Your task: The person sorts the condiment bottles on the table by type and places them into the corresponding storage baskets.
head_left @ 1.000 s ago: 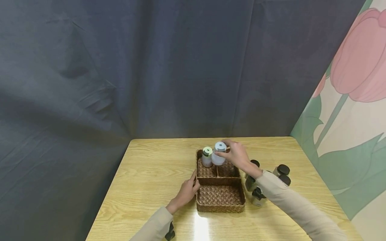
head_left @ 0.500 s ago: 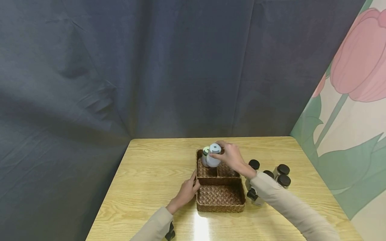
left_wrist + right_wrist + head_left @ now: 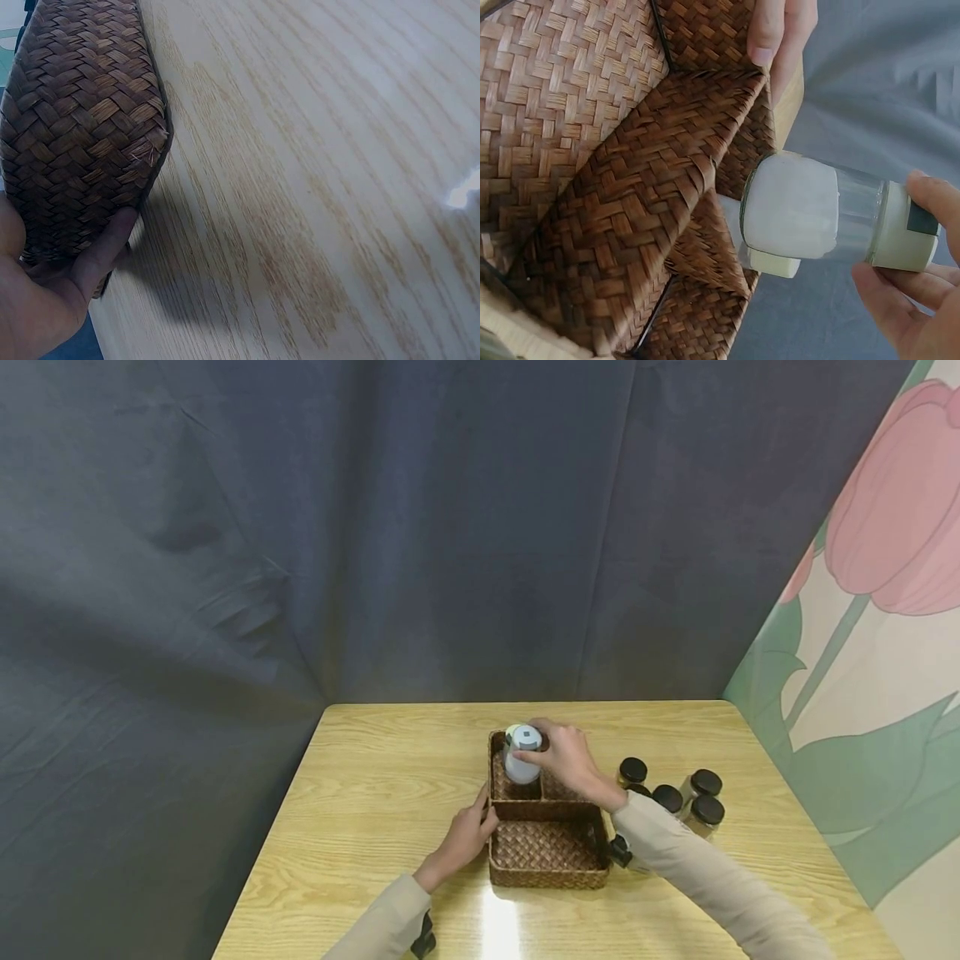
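Right hand (image 3: 567, 756): Held jar grasped by its lid, between thumb and fingers.
Held jar (image 3: 791, 206): clear, partly filled with white contents, pale lid uppermost, a dark patch seen on the lid's side; positioned at the far left compartment of the basket. Contact between its base and the compartment floor cannot be told.
Second jar (image 3: 776, 264): pale green lid noted; stood in the same far left compartment, mostly covered by the held jar in the head view. Whether the two are touching cannot be told.
Basket (image 3: 547, 877): brown, woven, set about midway between the left and right edges of the bench (image 3: 375, 793); divided into one wide near compartment and two small far ones.
Left hand (image 3: 465, 835): basket's left wall gripped close to the cross divider; a fingertip seen over the rim in the right wrist view.
Black-lidded jars (image 3: 667, 797): at least five lids counted, grouped between the basket and the bench's right edge; partly hidden by the right sleeve (image 3: 712, 860).
Surroundings: dark blue curtain (image 3: 465, 527) hung behind the bench's far edge; pink tulip (image 3: 896, 497) painted on the wall beyond its right edge.
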A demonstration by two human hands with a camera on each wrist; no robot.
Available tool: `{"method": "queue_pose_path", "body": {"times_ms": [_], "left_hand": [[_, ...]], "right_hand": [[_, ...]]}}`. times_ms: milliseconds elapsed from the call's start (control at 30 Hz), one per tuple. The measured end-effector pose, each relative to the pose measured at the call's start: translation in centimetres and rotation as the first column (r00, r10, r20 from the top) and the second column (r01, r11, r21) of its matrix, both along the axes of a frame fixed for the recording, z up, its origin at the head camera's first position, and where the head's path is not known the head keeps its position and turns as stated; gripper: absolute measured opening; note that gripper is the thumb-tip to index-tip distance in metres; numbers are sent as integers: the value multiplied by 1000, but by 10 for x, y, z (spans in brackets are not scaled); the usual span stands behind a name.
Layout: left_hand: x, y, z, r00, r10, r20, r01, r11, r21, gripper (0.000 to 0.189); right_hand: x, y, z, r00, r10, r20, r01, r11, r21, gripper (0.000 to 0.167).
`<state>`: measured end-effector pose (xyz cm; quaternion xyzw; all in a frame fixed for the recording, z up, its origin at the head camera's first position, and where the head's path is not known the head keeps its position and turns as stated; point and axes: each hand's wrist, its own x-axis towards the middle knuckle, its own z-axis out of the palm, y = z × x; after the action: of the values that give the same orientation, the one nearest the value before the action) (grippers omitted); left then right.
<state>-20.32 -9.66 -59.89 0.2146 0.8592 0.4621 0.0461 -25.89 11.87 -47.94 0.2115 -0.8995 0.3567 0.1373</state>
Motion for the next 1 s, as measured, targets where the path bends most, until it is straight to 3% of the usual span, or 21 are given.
{"method": "queue_pose_path", "body": {"times_ms": [533,1000], "left_hand": [[-1,1,-3,1000,-5,-17,5,1000,3,60],[0,0,-1,1000,5,-3,-5,1000,-4,60]], "right_hand": [[6,-8,-24,994,5,107,-7,1000,21,50],[8,-12,-42,989,-44,139,37,998,54,55]]}}
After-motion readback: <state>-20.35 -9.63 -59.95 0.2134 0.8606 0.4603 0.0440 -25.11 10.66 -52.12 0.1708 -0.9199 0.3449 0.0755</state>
